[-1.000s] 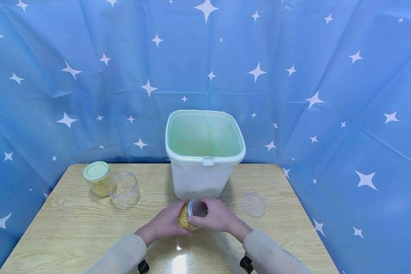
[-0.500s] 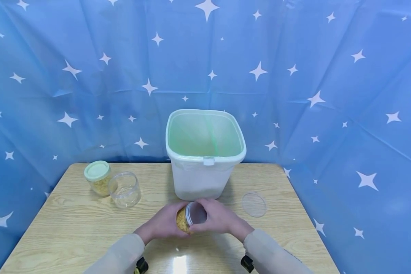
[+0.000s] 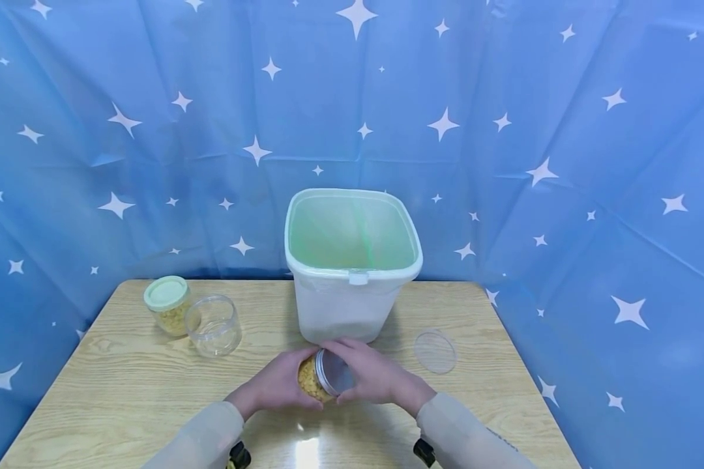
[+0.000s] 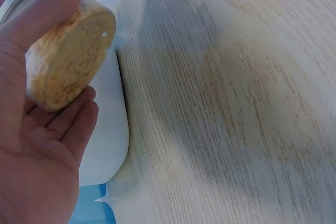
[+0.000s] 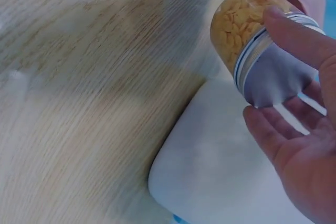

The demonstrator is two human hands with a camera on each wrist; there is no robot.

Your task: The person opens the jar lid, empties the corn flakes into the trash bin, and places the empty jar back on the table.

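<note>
Starry blue sheeting [image 3: 199, 78] hangs behind the wooden table [image 3: 111, 391]. Just this side of the white bin [image 3: 340, 306], I see the person's left hand [image 3: 278, 383] gripping a tilted jar of yellow pieces [image 3: 310, 379] by its body, while the right hand [image 3: 381, 374] has thumb and fingers curled about its silvery lid [image 3: 336, 372]. Off left, a clear container [image 3: 214, 335] sits near a green-lidded jar [image 3: 170, 316].

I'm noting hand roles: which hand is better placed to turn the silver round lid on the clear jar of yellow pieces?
Probably the right hand: it spans the silver round lid. The left hand grips the clear jar of yellow pieces, so it seems suited to steadying.
</note>
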